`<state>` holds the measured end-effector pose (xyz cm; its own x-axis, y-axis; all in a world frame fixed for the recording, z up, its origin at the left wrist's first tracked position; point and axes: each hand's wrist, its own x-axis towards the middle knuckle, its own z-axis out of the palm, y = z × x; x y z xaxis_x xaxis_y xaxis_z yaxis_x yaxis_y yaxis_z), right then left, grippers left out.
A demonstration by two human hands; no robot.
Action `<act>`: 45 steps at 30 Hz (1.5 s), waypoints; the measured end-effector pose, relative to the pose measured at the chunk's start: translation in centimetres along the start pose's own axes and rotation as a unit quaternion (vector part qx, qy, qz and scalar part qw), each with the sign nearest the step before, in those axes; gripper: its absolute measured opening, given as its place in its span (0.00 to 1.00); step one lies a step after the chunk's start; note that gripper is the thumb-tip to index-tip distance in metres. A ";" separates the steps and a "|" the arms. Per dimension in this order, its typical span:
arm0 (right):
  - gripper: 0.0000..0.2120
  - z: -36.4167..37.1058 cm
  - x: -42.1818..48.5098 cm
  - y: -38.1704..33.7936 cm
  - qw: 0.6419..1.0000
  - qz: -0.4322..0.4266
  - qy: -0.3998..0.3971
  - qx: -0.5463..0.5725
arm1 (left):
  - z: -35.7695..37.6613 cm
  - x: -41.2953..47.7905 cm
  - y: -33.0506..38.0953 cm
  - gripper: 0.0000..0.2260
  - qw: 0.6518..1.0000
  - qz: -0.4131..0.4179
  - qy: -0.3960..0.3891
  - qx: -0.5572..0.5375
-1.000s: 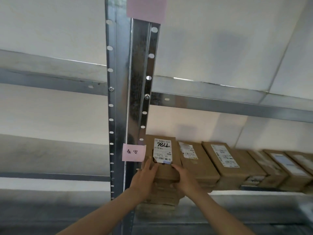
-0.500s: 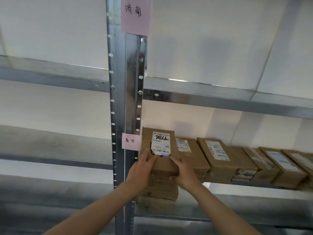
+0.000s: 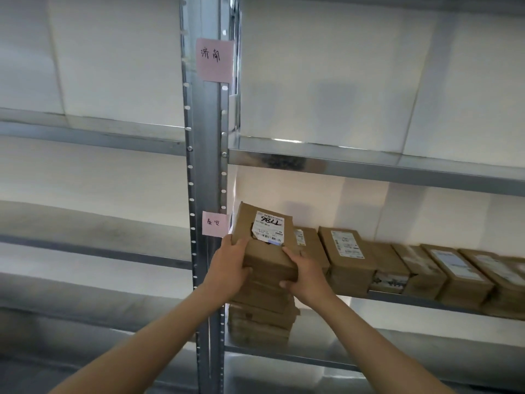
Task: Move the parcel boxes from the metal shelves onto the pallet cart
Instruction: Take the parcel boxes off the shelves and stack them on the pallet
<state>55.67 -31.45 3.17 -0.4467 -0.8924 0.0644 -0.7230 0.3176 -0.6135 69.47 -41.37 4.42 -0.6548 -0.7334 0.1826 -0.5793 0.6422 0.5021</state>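
Both arms are up and reaching, and the top box (image 3: pixel 270 255) sits between the hands at the left end of the shelf (image 3: pixel 420 303), tight beside the post (image 3: pixel 206 166). The left hand (image 3: pixel 230 268) wraps the near left edge with fingers curled round the side; the right hand (image 3: pixel 306 275) clamps the near right corner, thumb on the top face. That is a firm two-handed grip on the near end only. The box lies dead ahead of the person and above arm level. Its long axis runs straight away from the hands into the shelf, and the far end is tipped up so the label faces the camera. Neither hand is clearly nearer; they sit level on either side. Under it comes a stack (image 3: pixel 261 317) of more brown boxes reaching below the shelf edge, and I can't tell what its foot rests on or whether the hands bear it. To the right a row (image 3: pixel 346 251) of boxes runs along the shelf, the first one just beside the right hand. Two pink notes (image 3: pixel 215 60) hang on the post. My read is that the pull comes straight back along that long axis, with the post on the left and the neighbour on the right leaving little side room. The cart is out of view, so the carry is all still to do.
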 end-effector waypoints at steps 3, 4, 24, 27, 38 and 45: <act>0.37 -1.4 -1.9 0.4 1.000 -0.006 0.011 0.010 | -0.5 -1.4 2.0 0.28 1.000 0.003 0.018 0.020; 0.37 -1.9 -2.5 0.5 1.000 -0.005 0.016 0.011 | -0.6 -1.7 2.6 0.28 0.999 0.004 0.026 0.027; 0.37 -19.6 -14.1 18.3 0.949 0.235 0.189 -0.091 | 13.5 2.5 27.0 0.29 0.965 0.232 -0.089 -0.083; 0.37 -22.9 -16.2 21.5 0.925 0.294 0.216 -0.108 | 16.8 3.3 32.1 0.29 0.946 0.274 -0.124 -0.119; 0.34 -28.8 -25.7 28.7 0.813 0.463 0.342 -0.087 | 27.0 2.6 46.5 0.28 0.848 0.428 -0.247 -0.192; 0.33 -30.0 -33.0 30.7 0.737 0.544 0.391 -0.086 | 31.4 -2.5 53.4 0.29 0.783 0.498 -0.309 -0.210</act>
<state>32.40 17.38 5.86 -0.9302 0.3576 0.0830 0.2621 0.8052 -0.5320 24.93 1.80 4.22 -0.8651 0.4155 0.2809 0.4930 0.6013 0.6288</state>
